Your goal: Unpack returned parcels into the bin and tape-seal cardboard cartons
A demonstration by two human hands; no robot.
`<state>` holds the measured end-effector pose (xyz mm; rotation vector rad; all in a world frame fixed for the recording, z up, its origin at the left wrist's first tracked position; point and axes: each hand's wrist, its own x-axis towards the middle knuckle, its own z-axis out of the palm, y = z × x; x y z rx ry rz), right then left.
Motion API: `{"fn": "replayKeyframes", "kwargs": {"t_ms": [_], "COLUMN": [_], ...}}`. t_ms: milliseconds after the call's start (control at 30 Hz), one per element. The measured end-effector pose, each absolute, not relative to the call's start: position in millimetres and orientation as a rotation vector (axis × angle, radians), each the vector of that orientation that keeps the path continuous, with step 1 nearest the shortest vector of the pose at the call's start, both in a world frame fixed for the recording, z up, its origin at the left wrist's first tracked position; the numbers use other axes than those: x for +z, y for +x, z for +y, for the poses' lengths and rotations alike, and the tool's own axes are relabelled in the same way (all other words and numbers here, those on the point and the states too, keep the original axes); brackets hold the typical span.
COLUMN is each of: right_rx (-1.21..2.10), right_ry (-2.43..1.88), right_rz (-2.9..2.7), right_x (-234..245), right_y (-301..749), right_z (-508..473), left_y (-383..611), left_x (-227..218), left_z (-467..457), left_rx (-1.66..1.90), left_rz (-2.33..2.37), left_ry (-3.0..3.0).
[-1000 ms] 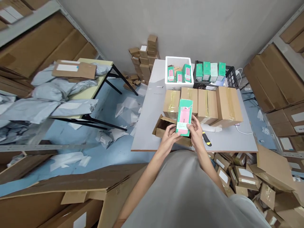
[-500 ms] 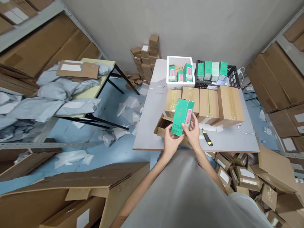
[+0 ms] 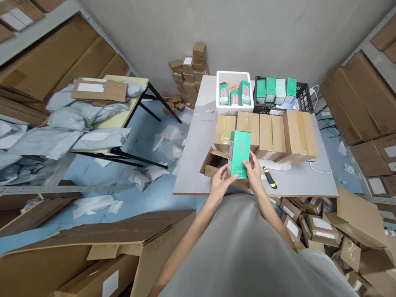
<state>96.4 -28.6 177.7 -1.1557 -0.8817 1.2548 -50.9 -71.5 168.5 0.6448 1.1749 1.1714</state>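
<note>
Between both hands I hold a green product box (image 3: 241, 152) with a pink picture on its left side, above the front of the grey table (image 3: 194, 165). My left hand (image 3: 221, 181) grips its lower left corner, thumb along the bottom edge. My right hand (image 3: 253, 170) closes on its lower right side, thumb on the front. Behind the green box, partly hidden, lies an open cardboard box (image 3: 211, 161). A yellow-and-black box cutter (image 3: 270, 178) rests on the table just right of my right hand.
Several taped cartons (image 3: 272, 134) stand in a row across the table. Behind them are a white foam box (image 3: 233, 110) and a black crate (image 3: 305, 99), both holding green boxes. Grey parcels (image 3: 74, 115) cover a side table at left. Opened cartons (image 3: 321, 229) pile up at lower right.
The green box has been turned in my hands: its pink picture was on the right side and now shows on the left. It stands more upright. Both hands keep hold.
</note>
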Motion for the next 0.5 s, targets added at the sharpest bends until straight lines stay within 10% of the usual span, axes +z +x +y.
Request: {"fn": "replayKeyframes", "kwargs": {"t_ms": [500], "right_rx": [1.293], "right_ry": [-1.175], "right_rz": [-0.831], "right_x": [167.2], "right_y": [109.5], "right_z": [-25.1], "left_y": [-59.0], "left_x": [168.8], "left_z": [-67.2], "left_rx": [0.992], "left_rz": [0.997], "left_ry": [0.448]}}
